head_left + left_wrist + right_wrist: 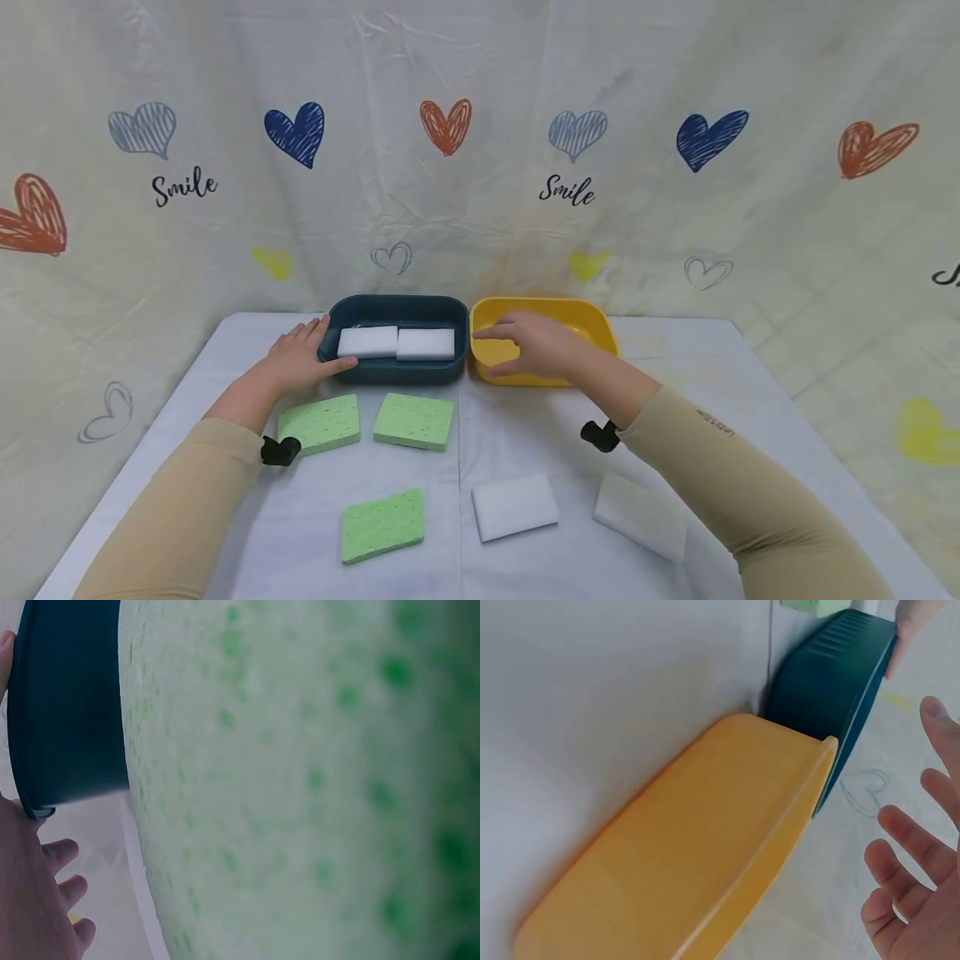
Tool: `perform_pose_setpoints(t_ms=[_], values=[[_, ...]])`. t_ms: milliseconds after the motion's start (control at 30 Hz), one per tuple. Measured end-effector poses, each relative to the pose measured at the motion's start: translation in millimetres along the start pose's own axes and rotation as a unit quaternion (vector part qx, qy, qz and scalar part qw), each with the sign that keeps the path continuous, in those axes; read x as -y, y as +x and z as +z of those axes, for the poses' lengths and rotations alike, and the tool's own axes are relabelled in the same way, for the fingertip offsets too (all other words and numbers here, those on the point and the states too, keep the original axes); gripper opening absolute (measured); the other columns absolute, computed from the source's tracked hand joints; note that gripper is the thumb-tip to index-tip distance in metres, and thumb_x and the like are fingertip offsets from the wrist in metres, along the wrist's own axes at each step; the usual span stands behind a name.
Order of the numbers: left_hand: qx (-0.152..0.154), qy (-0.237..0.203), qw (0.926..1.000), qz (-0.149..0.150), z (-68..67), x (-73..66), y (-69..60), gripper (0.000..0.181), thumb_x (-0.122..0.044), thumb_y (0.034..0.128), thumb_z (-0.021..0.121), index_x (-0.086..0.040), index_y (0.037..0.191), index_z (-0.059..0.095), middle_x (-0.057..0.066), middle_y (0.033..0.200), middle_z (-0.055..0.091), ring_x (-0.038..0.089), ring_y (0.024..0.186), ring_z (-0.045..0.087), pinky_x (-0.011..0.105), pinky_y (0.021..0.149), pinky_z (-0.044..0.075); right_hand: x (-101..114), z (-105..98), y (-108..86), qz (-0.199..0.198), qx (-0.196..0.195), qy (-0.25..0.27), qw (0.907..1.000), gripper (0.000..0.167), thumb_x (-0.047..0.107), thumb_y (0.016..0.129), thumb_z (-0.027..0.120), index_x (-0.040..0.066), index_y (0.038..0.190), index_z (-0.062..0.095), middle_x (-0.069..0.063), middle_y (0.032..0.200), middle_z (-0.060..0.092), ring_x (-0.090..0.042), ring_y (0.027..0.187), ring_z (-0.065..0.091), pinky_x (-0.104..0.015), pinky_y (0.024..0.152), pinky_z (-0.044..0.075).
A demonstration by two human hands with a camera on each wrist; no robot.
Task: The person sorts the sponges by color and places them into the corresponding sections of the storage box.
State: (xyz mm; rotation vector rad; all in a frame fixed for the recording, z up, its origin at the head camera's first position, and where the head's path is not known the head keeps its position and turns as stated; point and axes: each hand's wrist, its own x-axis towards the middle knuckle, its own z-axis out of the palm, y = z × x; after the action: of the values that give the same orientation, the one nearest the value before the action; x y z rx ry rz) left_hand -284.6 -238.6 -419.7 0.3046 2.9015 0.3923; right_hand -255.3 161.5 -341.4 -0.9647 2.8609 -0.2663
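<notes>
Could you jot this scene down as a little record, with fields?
Left hand: touching the dark blue bin
Right hand: above the yellow bin, holding nothing
In dark blue bin: two white blocks, side by side
On table: three green sponges, two loose white blocks
Backdrop: pale sheet printed with hearts

Beige left sleeve [176,508], matching right sleeve [735,492], small dark lettering [716,422] near the right cuff [647,417], fabric creases [780,543] farther from that cuff; small black wrist device [600,436] just beside it, similar black device [280,451] well to its left
</notes>
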Motion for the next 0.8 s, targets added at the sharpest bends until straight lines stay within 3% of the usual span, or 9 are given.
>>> perform_pose_setpoints(t_ms=[267,433,800], values=[[0.002,0.003,1.0,-0.001,0.4,0.0,0.0,0.119,-0.083,0.0848,0.04,0.001,0.157,-0.002,0.027,0.162,0.005,0.05,0.147,0.003,0.066,0.116,0.003,-9.5,16.6,-47.7,-0.012,0.005,0.006,0.9999,0.065,0.055,0.078,0.078,0.031,0.136,0.063,0.0,0.124,0.065,-0.019,0.111,0.058,-0.038,0.096,0.05],[0.001,0.0,1.0,-0.002,1.9,2.5,1.0,0.119,-0.083,0.0854,0.041,0.002,0.157,-0.002,0.028,0.162,0.005,0.051,0.146,0.003,0.066,0.115,0.003,-13.1,29.2,-73.8,-0.039,0.004,0.017,0.9991,0.065,0.053,0.077,0.08,0.033,0.136,0.063,0.004,0.121,0.065,-0.016,0.108,0.058,-0.037,0.094,0.05],[0.002,-0.001,1.0,-0.001,0.2,-0.8,0.3,0.118,-0.082,0.0857,0.042,0.002,0.157,-0.001,0.028,0.162,0.005,0.051,0.146,0.003,0.066,0.115,0.003,-13.3,51.0,-112.0,-0.054,0.041,0.043,0.9968,0.064,0.055,0.076,0.08,0.033,0.134,0.064,0.012,0.122,0.062,-0.012,0.114,0.056,-0.038,0.099,0.048]])
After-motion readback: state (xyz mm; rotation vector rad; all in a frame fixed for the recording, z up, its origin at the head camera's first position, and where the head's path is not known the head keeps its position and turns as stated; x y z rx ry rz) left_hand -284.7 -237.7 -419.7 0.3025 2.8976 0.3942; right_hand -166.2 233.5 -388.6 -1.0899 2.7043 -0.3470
